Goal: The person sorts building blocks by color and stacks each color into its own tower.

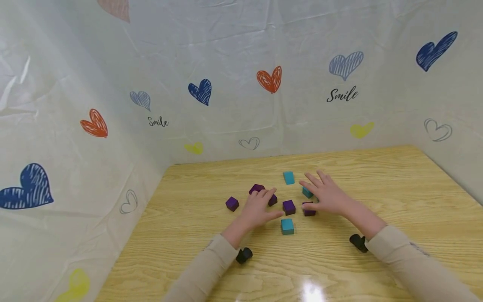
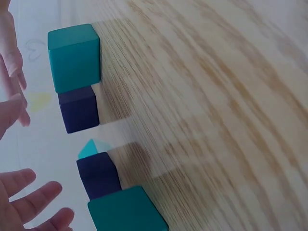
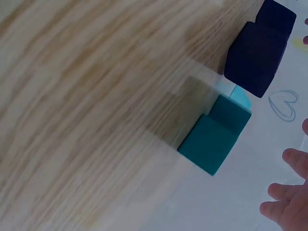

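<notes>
Both hands hover over a loose group of purple and teal blocks, with nothing in their grasp. My left hand (image 1: 258, 209) has its fingers spread, partly hiding a purple block (image 1: 273, 200); another purple block (image 1: 257, 188) lies just behind it. A purple cube (image 1: 232, 204) sits apart to its left. Between the hands stand a purple cube (image 1: 289, 207) and, nearer me, a teal cube (image 1: 287, 226). My right hand (image 1: 328, 195), fingers also spread, is above a purple block (image 1: 309, 210) and a teal block (image 1: 307, 192), both partly covered. Fingers (image 3: 288, 197) show at the right wrist view's edge.
A flat-looking blue block (image 1: 289, 178) lies farther back on the wooden table (image 1: 203, 172). White sheeting (image 1: 226, 121) with printed hearts hangs behind and at the sides. Small black devices (image 1: 244, 255) sit under both wrists.
</notes>
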Motion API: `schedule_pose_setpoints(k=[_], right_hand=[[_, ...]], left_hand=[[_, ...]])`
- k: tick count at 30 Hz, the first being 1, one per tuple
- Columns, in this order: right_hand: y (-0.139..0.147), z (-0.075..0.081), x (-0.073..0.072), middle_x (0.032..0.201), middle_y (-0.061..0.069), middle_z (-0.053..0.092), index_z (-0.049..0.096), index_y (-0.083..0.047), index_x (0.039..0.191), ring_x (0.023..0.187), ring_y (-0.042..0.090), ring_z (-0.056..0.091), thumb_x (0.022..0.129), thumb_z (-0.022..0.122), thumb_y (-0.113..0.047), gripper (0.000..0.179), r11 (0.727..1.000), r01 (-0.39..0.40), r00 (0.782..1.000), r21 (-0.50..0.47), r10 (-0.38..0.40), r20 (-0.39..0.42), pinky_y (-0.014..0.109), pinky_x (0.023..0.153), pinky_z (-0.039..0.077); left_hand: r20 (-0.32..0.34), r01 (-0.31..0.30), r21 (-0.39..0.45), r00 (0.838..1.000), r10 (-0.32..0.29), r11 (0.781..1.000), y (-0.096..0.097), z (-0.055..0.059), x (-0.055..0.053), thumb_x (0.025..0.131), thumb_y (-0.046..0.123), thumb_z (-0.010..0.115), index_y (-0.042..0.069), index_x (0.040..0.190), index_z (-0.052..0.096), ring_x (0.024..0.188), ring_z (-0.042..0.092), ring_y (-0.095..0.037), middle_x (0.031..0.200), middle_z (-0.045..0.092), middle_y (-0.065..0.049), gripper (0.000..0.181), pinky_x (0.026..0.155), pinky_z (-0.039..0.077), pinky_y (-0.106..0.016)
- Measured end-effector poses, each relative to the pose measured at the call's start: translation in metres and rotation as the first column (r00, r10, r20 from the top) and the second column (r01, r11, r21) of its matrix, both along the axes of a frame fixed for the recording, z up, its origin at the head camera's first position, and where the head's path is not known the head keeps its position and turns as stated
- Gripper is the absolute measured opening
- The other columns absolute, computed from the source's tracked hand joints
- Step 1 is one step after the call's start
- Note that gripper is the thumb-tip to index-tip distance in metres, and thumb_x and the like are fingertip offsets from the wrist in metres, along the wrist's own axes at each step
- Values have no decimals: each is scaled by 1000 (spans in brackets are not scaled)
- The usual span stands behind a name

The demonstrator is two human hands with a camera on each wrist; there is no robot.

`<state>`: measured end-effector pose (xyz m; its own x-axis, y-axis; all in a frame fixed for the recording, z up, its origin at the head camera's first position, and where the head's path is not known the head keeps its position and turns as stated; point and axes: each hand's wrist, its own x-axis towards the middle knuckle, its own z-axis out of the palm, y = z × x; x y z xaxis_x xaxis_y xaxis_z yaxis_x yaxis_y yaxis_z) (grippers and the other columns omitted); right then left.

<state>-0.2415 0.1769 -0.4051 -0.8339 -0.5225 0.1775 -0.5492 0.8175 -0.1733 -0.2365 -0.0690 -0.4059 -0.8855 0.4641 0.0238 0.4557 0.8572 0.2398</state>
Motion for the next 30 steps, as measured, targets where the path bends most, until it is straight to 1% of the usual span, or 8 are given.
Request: schedule_pose_setpoints(k=[3, 6, 11, 15, 18, 23, 26, 30], right_hand=[[-5, -3, -1, 142, 24, 32, 45, -4, 134, 129, 54, 17, 81, 63, -47, 71, 1000, -19, 1000, 4, 19, -9, 64, 100, 20], [-8, -7, -3, 140, 24, 36, 48, -5, 132, 128, 54, 20, 81, 63, -47, 68, 999, -43, 999, -6, 43, -8, 62, 100, 23], [-13, -11, -7, 136, 24, 42, 53, -3, 126, 126, 50, 28, 82, 64, -42, 60, 996, -78, 996, -33, 79, 30, 59, 98, 29], [-18, -10, -5, 132, 23, 45, 56, -1, 122, 123, 48, 34, 82, 65, -37, 55, 995, -92, 994, -35, 94, 54, 57, 96, 33], [-21, -10, -4, 132, 23, 46, 57, -1, 121, 123, 48, 34, 82, 67, -35, 53, 995, -88, 994, -35, 90, 60, 57, 95, 34], [-27, -9, -4, 130, 23, 47, 61, 0, 115, 122, 48, 36, 81, 68, -33, 47, 995, -92, 994, -37, 94, 59, 56, 96, 34], [-29, -10, -6, 129, 23, 48, 64, -1, 110, 121, 48, 37, 81, 69, -31, 42, 995, -96, 993, -32, 98, 61, 56, 96, 33], [-31, -12, -8, 128, 23, 49, 66, -4, 105, 120, 48, 38, 82, 68, -30, 36, 994, -104, 992, -21, 105, 64, 55, 97, 33]], left_hand=[[-14, -11, -3, 1000, 11, 1000, 5, -2, -1, 83, 53, 59, 14, 139, 40, 117, 46, -26, 130, 51, -7, 70, 98, 37, -42], [-8, -32, -10, 999, 32, 999, 9, -4, -3, 83, 49, 61, 15, 136, 43, 117, 48, -26, 127, 54, -7, 66, 96, 39, -41], [4, -59, -25, 998, 59, 998, 16, -5, -4, 82, 46, 63, 15, 131, 50, 116, 51, -25, 125, 56, -7, 59, 94, 42, -40], [1, -55, -13, 998, 55, 998, 21, -5, -5, 81, 43, 66, 13, 126, 55, 100, 58, -18, 108, 63, -2, 55, 83, 47, -32], [1, -48, 1, 999, 48, 999, 23, -7, -7, 80, 40, 68, 13, 123, 57, 86, 59, -13, 95, 64, 2, 53, 73, 48, -26], [30, -64, 9, 998, 64, 998, 26, -9, -8, 80, 38, 69, 14, 120, 60, 81, 58, -11, 93, 64, 2, 48, 69, 47, -24], [51, -75, 28, 996, 73, 997, 28, -10, -9, 80, 36, 69, 13, 119, 61, 79, 58, -11, 93, 65, 1, 45, 66, 47, -24], [50, -81, 30, 996, 80, 996, 30, -13, -9, 81, 34, 69, 12, 117, 63, 71, 55, -9, 86, 64, 1, 42, 61, 44, -21]])
